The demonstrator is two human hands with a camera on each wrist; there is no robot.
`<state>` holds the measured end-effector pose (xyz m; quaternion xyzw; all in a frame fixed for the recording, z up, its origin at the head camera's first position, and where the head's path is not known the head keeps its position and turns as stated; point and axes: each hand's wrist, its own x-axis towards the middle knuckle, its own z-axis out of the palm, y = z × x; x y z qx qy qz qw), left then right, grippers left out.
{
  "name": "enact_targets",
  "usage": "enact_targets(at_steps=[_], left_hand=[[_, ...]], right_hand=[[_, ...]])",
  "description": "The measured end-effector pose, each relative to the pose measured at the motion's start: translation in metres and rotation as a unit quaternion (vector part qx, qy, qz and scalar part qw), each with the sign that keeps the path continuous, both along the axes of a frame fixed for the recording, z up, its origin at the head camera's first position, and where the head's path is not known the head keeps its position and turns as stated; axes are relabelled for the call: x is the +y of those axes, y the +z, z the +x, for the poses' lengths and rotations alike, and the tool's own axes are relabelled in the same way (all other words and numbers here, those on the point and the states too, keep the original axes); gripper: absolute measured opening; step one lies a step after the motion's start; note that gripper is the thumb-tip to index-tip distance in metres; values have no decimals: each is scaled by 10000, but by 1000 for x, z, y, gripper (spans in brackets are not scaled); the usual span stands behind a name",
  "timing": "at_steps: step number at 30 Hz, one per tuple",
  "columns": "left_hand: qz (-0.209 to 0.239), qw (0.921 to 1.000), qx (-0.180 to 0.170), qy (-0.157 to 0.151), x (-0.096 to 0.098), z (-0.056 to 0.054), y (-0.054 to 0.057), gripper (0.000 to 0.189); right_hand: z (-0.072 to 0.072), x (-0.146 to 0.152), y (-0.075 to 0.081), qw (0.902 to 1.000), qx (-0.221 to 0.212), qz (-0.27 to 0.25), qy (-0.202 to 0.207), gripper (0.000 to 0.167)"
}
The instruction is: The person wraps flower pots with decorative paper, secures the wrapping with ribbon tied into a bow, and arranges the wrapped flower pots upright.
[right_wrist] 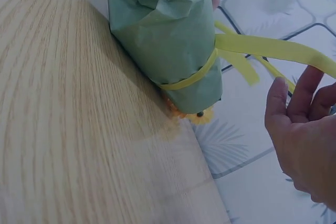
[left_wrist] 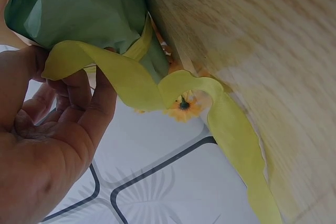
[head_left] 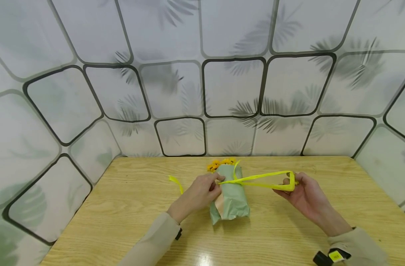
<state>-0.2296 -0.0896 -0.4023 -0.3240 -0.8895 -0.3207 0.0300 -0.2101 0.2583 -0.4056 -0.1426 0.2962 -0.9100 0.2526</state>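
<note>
A bouquet in pale green wrapping paper [head_left: 235, 201] lies on the table, its orange-yellow flowers [head_left: 214, 165] pointing toward the wall. Yellow ribbon [head_left: 265, 175] circles the wrapping. My left hand [head_left: 200, 190] is at the bouquet's left side, and in the left wrist view its fingers pinch the ribbon [left_wrist: 131, 85] against the paper. A loose tail hangs down past a flower [left_wrist: 184, 106]. Out to the right, my right hand [head_left: 305, 195] holds a long ribbon loop stretched away from the bouquet, with the ribbon [right_wrist: 268, 48] passing over its fingers.
The wooden table [head_left: 122, 210] meets a wall covering [head_left: 229, 136] printed with rounded frames and leaves along its back and sides. One ribbon tail [head_left: 176, 183] sticks out left of the bouquet. A dark device [head_left: 332, 256] is strapped at the right wrist.
</note>
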Motion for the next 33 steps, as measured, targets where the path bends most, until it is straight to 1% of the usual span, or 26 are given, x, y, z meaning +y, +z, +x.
enact_targets(at_steps=[3,5,9,14,16,17,19,22,24,26,29,30,32,33], left_hand=[[-9,10000,-17,15,0,0,0,29],[-11,10000,-28,18,0,0,0,29],[6,10000,-52,17,0,0,1,30],[11,10000,-73,28,0,0,1,30],[6,10000,-72,19,0,0,1,30],[-1,10000,-67,20,0,0,1,30],[-12,10000,-53,26,0,0,1,30],[-29,10000,-58,42,0,0,2,30],[-31,10000,-74,49,1,0,2,30],[-39,9999,-90,51,1,0,2,30],[-39,9999,-90,52,1,0,2,30],[-42,9999,-81,49,1,0,2,30],[-50,10000,-55,46,1,0,2,30],[-44,10000,-50,41,1,0,2,30]], right_hand=[[-1,0,-1,9996,111,-168,214,37],[0,0,-1,9996,146,-119,223,34],[1,-2,2,9986,324,414,-47,33],[1,-2,2,9911,651,1096,-390,29],[1,-2,1,9858,709,1418,-544,26],[1,-2,0,9821,731,1606,-655,25],[1,-1,-1,9698,762,2127,-921,23],[1,0,-2,9442,750,2919,-1329,20],[1,2,-1,9287,716,3295,-1542,19],[1,4,0,9191,638,3507,-1678,20],[0,8,1,9104,494,3718,-1747,23],[0,9,2,9060,454,3821,-1764,24],[0,12,4,8943,384,4085,-1786,27],[0,13,5,8869,400,4245,-1775,29]])
